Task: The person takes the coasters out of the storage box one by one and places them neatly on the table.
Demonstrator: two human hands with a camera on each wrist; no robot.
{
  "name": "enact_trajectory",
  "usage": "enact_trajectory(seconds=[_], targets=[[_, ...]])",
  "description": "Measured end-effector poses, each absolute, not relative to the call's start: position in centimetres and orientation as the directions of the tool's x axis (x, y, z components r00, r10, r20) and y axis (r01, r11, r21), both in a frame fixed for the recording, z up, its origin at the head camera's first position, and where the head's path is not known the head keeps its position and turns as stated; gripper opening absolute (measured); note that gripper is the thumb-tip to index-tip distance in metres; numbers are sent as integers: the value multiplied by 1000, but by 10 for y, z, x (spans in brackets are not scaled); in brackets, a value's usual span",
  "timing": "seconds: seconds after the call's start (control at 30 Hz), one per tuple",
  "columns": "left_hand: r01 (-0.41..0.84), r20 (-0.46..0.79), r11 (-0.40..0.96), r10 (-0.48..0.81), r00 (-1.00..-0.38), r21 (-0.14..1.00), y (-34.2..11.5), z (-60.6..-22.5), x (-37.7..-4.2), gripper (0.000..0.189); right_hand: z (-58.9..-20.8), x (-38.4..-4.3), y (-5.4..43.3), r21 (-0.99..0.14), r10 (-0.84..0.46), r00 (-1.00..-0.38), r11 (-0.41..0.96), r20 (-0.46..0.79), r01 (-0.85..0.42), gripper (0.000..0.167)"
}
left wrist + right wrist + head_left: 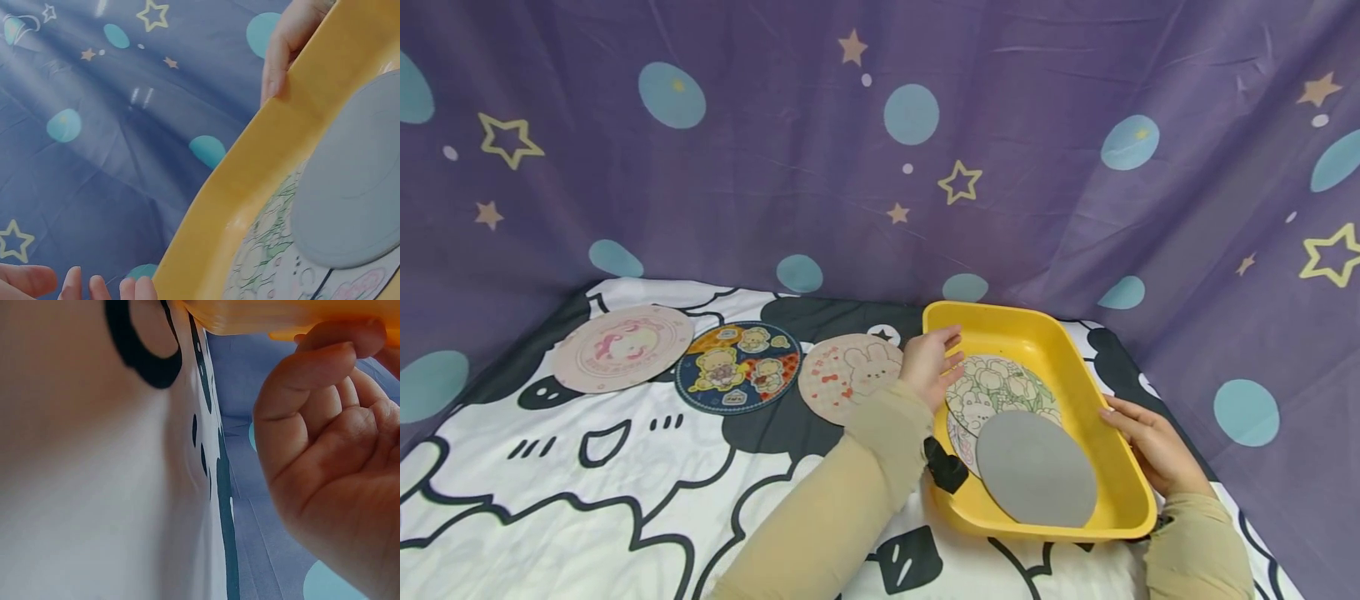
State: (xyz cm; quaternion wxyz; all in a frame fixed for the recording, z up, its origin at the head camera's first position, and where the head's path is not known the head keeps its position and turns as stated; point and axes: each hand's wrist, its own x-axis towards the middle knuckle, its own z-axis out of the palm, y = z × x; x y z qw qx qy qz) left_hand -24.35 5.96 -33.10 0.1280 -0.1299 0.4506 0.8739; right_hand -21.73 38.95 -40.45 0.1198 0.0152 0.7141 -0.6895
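Observation:
A yellow plastic tray (1086, 375) stands at the right of the cloth. Inside it lie several overlapping round mats: a plain grey one (1037, 471) on top, a green floral one (1000, 387) with a bunny beneath, and a partly covered pinkish one (961, 442). My right hand (1157, 446) grips the tray's right rim, its fingers curled at the edge in the right wrist view. At the left rim, my left hand (931, 365) is held with relaxed fingers pointing over the tray; nothing is seen in it.
Left of the tray lie a bunny mat (835, 379), a dark blue bear mat (737, 367) and a pink mat (625, 346) in a row. They rest on a black-and-white cartoon cloth (550, 500). A purple curtain (820, 167) rises behind and at the sides.

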Motion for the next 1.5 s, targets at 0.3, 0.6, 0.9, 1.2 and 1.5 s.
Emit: enact_trajectory(seconds=[0.3, 0.6, 0.9, 1.2, 1.5], targets=[[-372, -380, -554, 106, -919, 745, 74, -341, -247, 37, -405, -218, 389, -984, -160, -971, 41, -178, 173, 28], [-363, -360, -519, 112, -926, 773, 82, -349, -247, 53, -405, -217, 391, -978, -143, -968, 59, -205, 198, 28], [-354, -339, -464, 118, -933, 812, 84, -354, -246, 52, -404, -218, 391, -979, -146, -968, 56, -205, 198, 27], [-331, -318, -343, 94, -943, 879, 87, -363, -243, 48, -405, -217, 388, -985, -164, -971, 23, -175, 174, 29], [-351, -332, -227, 119, -936, 909, 89, -368, -245, 34, -405, -217, 389, -983, -155, -971, 45, -184, 179, 27]])
